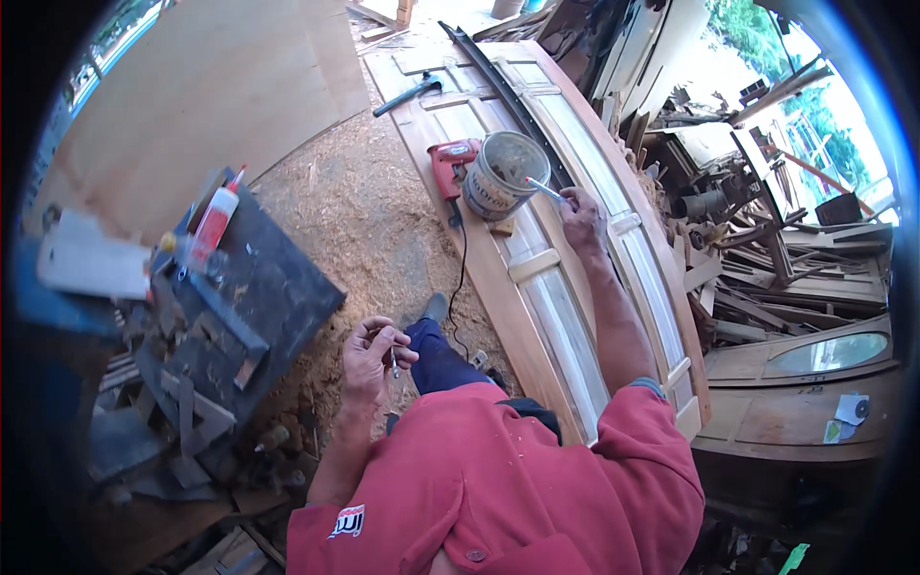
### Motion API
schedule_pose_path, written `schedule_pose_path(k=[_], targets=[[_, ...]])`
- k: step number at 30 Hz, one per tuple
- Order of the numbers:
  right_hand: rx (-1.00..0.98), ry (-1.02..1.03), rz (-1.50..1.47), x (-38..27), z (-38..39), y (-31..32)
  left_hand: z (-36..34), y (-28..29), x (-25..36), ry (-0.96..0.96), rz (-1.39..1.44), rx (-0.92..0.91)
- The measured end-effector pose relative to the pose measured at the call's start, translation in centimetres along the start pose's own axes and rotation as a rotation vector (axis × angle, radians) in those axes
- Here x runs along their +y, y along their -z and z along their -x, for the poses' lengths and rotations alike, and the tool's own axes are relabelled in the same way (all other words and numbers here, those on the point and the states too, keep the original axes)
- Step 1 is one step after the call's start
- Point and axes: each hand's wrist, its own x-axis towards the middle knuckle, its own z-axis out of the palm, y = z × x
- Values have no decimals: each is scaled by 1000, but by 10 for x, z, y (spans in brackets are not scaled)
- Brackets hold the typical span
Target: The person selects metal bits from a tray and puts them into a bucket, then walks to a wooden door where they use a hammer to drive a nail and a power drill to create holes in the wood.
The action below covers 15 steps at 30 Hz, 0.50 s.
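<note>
My right hand reaches forward over a long wooden door lying flat and grips a thin pale tool whose tip points at the open bucket. The bucket stands on the door and holds a brownish paste. My left hand is held near my knee, fingers pinched around a small metal piece. A red sleeve covers each upper arm.
A red power drill lies left of the bucket, its cord trailing down. A hammer lies farther up. A dark workbench at left bears a glue bottle and scraps. Sawdust covers the floor. Stacked timber sits at right.
</note>
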Motion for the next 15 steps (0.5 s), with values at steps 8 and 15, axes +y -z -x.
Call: schedule_pose_path(k=[8, 15], targets=[[-16, -313, -970, 42, -125, -93, -177, -83, 77, 19, -227, 88], [116, -274, -354, 21, -137, -112, -301, -116, 109, 87, -199, 21]])
